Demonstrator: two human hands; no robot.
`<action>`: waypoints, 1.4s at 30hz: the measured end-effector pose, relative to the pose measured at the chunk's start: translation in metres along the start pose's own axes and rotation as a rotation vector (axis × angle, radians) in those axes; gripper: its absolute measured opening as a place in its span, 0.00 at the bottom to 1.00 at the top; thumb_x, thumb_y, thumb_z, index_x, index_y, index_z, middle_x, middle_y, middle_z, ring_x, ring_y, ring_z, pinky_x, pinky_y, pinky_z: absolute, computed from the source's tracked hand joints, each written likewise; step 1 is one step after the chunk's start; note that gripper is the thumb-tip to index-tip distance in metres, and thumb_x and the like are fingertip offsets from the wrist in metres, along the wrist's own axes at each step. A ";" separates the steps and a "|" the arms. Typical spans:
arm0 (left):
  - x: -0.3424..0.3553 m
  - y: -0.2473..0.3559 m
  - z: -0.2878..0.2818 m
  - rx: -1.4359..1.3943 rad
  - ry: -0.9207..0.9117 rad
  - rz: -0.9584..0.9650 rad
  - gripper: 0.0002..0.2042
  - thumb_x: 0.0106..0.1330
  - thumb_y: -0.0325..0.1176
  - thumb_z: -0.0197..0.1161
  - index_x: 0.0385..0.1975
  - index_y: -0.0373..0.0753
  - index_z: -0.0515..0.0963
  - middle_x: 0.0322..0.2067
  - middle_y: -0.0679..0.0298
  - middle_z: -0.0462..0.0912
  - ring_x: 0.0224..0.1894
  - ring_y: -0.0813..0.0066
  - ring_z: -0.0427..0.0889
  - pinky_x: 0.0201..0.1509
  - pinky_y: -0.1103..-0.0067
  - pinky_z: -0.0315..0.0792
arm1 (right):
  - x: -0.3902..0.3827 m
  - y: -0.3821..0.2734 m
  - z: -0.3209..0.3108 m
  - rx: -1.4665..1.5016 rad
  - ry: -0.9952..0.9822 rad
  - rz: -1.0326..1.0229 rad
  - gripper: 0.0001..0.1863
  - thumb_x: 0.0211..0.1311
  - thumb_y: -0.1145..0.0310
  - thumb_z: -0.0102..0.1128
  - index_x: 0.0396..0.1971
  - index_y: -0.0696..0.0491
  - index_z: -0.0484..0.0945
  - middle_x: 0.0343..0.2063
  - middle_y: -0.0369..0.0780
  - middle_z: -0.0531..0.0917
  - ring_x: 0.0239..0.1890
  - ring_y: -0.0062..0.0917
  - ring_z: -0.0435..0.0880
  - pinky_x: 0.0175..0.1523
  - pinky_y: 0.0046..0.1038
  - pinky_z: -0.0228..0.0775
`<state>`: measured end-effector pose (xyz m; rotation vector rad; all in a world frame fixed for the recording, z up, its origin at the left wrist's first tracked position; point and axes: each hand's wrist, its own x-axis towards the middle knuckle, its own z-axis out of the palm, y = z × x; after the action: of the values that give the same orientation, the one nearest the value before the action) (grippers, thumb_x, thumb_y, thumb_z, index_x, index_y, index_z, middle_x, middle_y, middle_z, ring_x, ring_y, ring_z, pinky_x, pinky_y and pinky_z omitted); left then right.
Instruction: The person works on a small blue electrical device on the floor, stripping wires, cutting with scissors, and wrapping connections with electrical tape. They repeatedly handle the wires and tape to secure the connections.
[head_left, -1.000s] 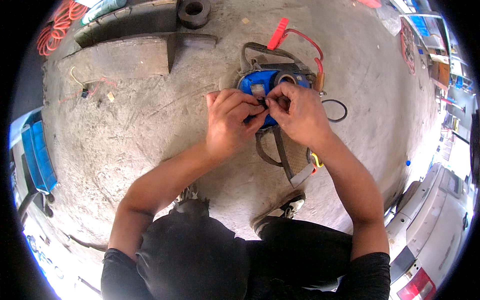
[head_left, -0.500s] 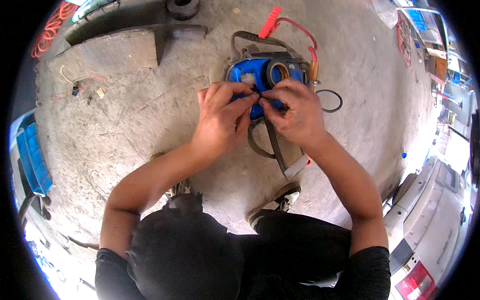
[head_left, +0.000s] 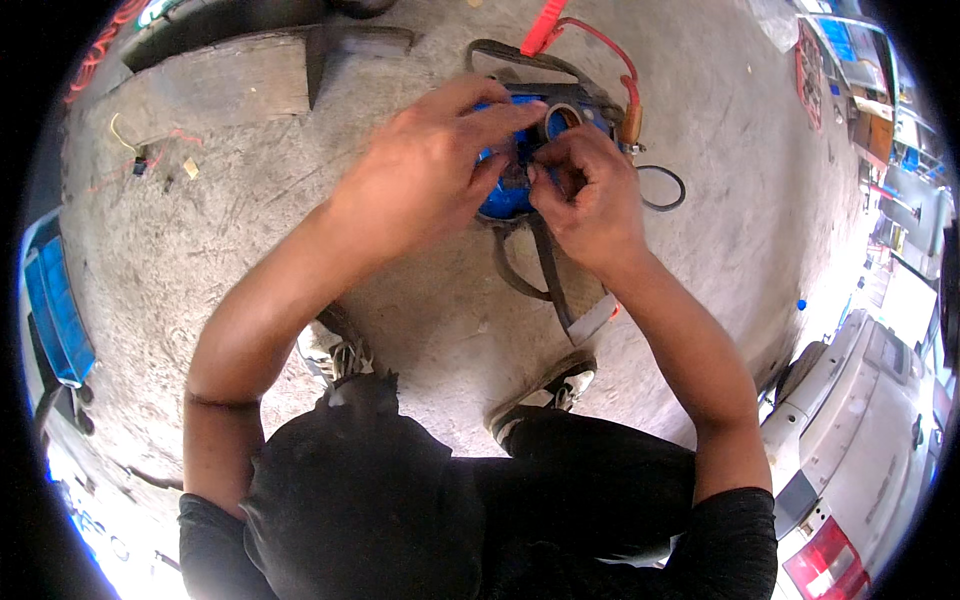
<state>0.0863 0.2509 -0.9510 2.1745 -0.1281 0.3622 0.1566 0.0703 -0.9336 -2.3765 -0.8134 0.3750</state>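
Observation:
A blue case [head_left: 507, 204] with black straps sits on the concrete in front of me, partly covered by my hands. My left hand [head_left: 415, 165], slightly blurred, reaches over its left side, fingers stretched out and thumb apart, holding nothing I can see. My right hand [head_left: 592, 195] is at the case's right side, thumb and fingertips pinched together; something small and dark shows at the tips, too small to name. Just beyond those fingers lies what looks like a roll of black tape [head_left: 562, 114], its core showing. A red clamp [head_left: 541, 30] on a red cable [head_left: 612, 44] lies beyond the case.
A black loop [head_left: 662, 188] lies right of the case. Strap ends trail toward my shoes [head_left: 560, 385]. A wooden block [head_left: 215, 85] lies at far left, loose wires [head_left: 140, 160] nearer. A white vehicle [head_left: 850, 440] stands at right and a blue tray [head_left: 62, 310] at left.
My hands were pinched together over the case; now they are apart. The left has opened and moved up and left, while the right stays pinched and has shifted slightly farther away.

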 end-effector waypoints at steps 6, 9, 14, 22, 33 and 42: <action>-0.007 -0.016 0.018 0.052 -0.047 0.112 0.11 0.52 0.27 0.68 0.36 0.39 0.83 0.35 0.60 0.81 0.39 0.59 0.81 0.43 0.69 0.77 | -0.001 0.006 0.001 0.007 0.054 -0.056 0.08 0.47 0.70 0.64 0.27 0.57 0.79 0.31 0.45 0.79 0.36 0.40 0.80 0.41 0.36 0.73; -0.019 -0.012 0.025 0.128 0.022 0.158 0.11 0.52 0.27 0.68 0.36 0.37 0.83 0.35 0.60 0.81 0.38 0.59 0.81 0.42 0.69 0.76 | -0.001 0.005 0.002 0.008 0.050 -0.023 0.08 0.48 0.70 0.65 0.28 0.57 0.79 0.30 0.45 0.79 0.34 0.39 0.81 0.40 0.36 0.73; -0.024 0.005 0.029 0.177 0.062 0.139 0.10 0.54 0.25 0.65 0.37 0.34 0.82 0.37 0.60 0.80 0.39 0.58 0.79 0.44 0.70 0.75 | -0.001 0.005 0.002 0.092 0.060 0.035 0.05 0.55 0.74 0.64 0.29 0.58 0.78 0.26 0.41 0.81 0.24 0.23 0.80 0.31 0.25 0.71; -0.003 -0.005 0.010 -0.291 -0.228 -0.269 0.09 0.60 0.30 0.66 0.36 0.33 0.82 0.34 0.56 0.81 0.35 0.59 0.81 0.40 0.72 0.74 | 0.004 0.008 -0.008 0.071 -0.035 0.027 0.07 0.52 0.70 0.65 0.28 0.57 0.81 0.28 0.45 0.82 0.29 0.34 0.83 0.35 0.31 0.74; 0.004 -0.027 0.016 -0.049 -0.114 0.087 0.08 0.55 0.32 0.70 0.32 0.36 0.82 0.31 0.58 0.81 0.33 0.62 0.82 0.37 0.73 0.74 | 0.008 0.006 -0.016 0.102 -0.128 0.035 0.09 0.57 0.67 0.64 0.32 0.57 0.82 0.28 0.45 0.83 0.30 0.34 0.83 0.37 0.31 0.74; -0.007 -0.016 0.023 -0.130 0.002 -0.114 0.05 0.56 0.25 0.67 0.31 0.34 0.81 0.29 0.57 0.80 0.27 0.62 0.80 0.31 0.74 0.73 | -0.007 0.008 0.000 -0.139 0.112 -0.284 0.09 0.54 0.67 0.67 0.34 0.51 0.83 0.29 0.40 0.81 0.29 0.32 0.82 0.33 0.30 0.75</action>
<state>0.0881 0.2419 -0.9782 2.0427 -0.0252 0.2837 0.1555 0.0607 -0.9381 -2.3376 -1.1371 0.0709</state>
